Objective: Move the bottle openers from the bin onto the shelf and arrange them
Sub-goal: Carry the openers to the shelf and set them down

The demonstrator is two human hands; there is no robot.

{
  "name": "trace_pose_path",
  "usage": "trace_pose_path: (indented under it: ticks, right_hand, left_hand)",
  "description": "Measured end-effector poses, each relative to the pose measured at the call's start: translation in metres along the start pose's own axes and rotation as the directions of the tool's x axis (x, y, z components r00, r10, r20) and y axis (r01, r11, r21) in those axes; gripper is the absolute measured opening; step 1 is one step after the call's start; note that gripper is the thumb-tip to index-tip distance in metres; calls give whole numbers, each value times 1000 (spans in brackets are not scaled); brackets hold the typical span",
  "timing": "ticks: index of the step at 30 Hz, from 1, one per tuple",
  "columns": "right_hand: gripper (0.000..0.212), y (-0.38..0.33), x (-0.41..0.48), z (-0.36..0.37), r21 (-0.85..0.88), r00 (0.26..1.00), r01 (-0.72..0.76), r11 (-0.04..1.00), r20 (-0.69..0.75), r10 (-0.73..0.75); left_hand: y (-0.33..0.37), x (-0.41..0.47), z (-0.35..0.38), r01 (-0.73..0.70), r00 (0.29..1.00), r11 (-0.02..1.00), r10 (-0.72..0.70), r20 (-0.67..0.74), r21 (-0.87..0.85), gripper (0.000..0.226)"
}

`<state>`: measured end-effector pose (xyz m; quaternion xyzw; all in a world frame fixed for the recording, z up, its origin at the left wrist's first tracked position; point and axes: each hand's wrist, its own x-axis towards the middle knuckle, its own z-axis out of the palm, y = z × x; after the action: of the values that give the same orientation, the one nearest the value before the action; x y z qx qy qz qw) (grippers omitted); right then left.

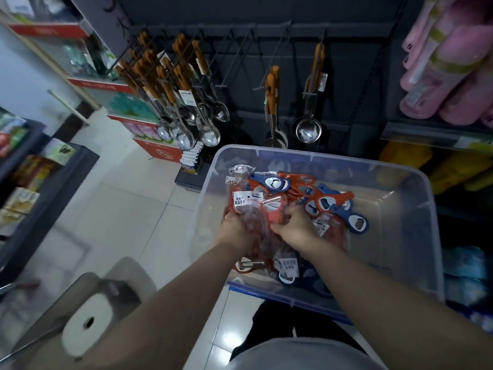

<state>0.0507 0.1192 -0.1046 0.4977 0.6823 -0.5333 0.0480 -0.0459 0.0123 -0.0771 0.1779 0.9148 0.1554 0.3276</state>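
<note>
Left hand [234, 232] grips a sheaf of red bagged packets [248, 201] over the clear plastic bin [386, 236]; right hand [296, 225], fingers curled, pinches the same bundle. Just right, loose orange and blue bottle openers [328, 204] lie heaped inside the bin. Probably best to square the bundle first — tops aligned — before reaching for the empty shelf pegs [222, 85] above.

Translucent plastic bin [416, 182], glossy plastic-wrapped bottle openers [314, 201], polished metal ladles [308, 131].

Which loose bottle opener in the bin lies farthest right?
The blue bottle opener whose metal-lined head lies nearest the bin's right wall; all others lie further left.
</note>
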Motion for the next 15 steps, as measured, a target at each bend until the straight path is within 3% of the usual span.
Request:
trace_pose_path:
  ticks: [3, 6, 8, 10, 12, 13, 15]
  right_hand:
    - [19, 13, 0, -26, -218, 997, -2, 976, -80, -16]
    - [28, 32, -4, -60, -451, 976, -35, 892, -207, -66]
    - [41, 47, -7, -74, -497, 966, -95, 862, -255, -41]
    - [54, 59, -11, -78, -461, 966, -160, 873, -255, 43]
    - [49, 68, -14, -76, -301, 964, -155, 941, -255, 78]
    - [38, 69, -17, -74, -179, 962, -139, 974, -259, 90]
    - [39, 63, -24, -73, 17, 962, -114, 993, -248, 115]
  left_hand:
    - [0, 1, 3, 27, 999, 999, -28, 47, 25, 34]
    - [2, 5, 8, 50, 999, 998, -50, 13, -30, 41]
    - [5, 5, 9, 76, 997, 994, -76, 0, -76, 52]
    - [9, 6, 10, 86, 996, 995, -87, -15, -59, 64]
    - [14, 6, 9, 77, 997, 997, -78, -13, -14, 71]
    - [17, 5, 7, 63, 998, 998, -63, -1, 21, 65]
    - [23, 2, 2, 11, 1000, 998, -11, 1, 69, 45]
